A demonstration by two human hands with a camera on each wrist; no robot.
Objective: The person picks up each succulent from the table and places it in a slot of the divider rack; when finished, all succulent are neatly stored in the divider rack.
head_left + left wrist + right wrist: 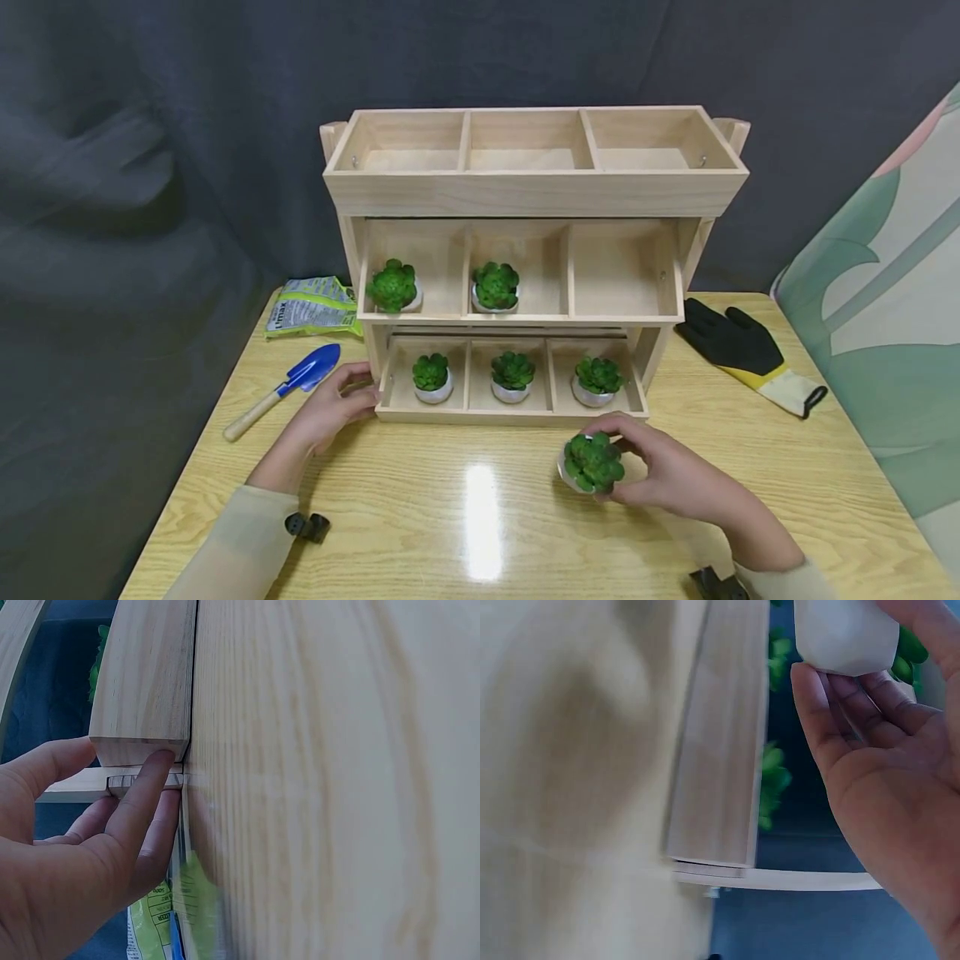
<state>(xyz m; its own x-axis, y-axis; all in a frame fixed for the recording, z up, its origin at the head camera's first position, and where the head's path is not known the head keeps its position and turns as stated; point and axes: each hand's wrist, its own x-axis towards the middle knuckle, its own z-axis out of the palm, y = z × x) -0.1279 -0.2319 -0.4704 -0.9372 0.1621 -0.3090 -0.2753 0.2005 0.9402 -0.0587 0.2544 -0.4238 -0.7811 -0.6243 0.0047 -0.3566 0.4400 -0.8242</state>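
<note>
My right hand (652,467) grips a small potted succulent (592,463) by its white pot, in front of the wooden shelf's lower right corner. In the right wrist view the faceted white pot (846,637) sits between thumb and fingers, above the table. My left hand (337,406) touches the lower left end of the three-tier wooden planter shelf (536,196); in the left wrist view its fingers (142,796) are against the bottom tray's corner. Three potted succulents stand in the bottom tier, one per compartment. Two more, including a left one (392,286), are in the middle tier's left and centre compartments.
A blue trowel (313,367) with a wooden handle lies left of the shelf, before a green-and-white bag (315,308). At the right lies a black, yellow and white work glove (738,346). A dark curtain (517,50) hangs behind the wooden table (405,517).
</note>
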